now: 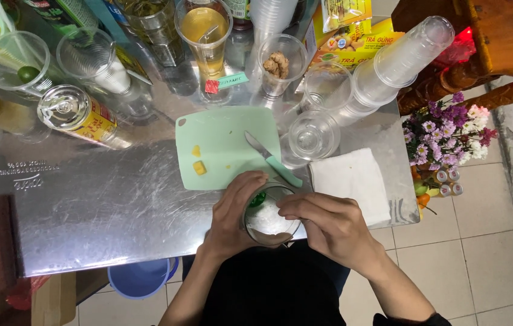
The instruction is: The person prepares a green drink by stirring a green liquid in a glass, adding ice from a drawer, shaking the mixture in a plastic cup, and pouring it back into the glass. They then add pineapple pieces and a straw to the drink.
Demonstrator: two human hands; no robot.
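From the head camera, looking down, a person stands at a shiny metal bench point(117, 205). The left hand point(232, 214) wraps around a clear plastic cup point(268, 220) at the near edge of the bench, so its grip is closed around the side of the cup. The cup has something white inside, and a small green bit sits near its rim on the left. The right hand point(329, 226) rests over the top right of the cup, with its fingers point(295, 208) bent and touching the rim. I cannot tell if that grip is pinching anything.

Just behind the cup lies a pale green cutting board point(220, 148). Two small yellow pieces point(198, 163) sit on the board. A little knife point(271, 158) with a light green handle lies at a slant on the board's right side, close to the cup. A white folded napkin point(353, 181) lies to the right of the board.

Further back stand more clear cups. One cup point(279, 63) holds a brown lumpy root. A tall cup point(204, 33) holds yellow drink. A stack of cups point(398, 63) lies tipped on its side. Purple and white flowers point(449, 133) sit past the right end of the bench.
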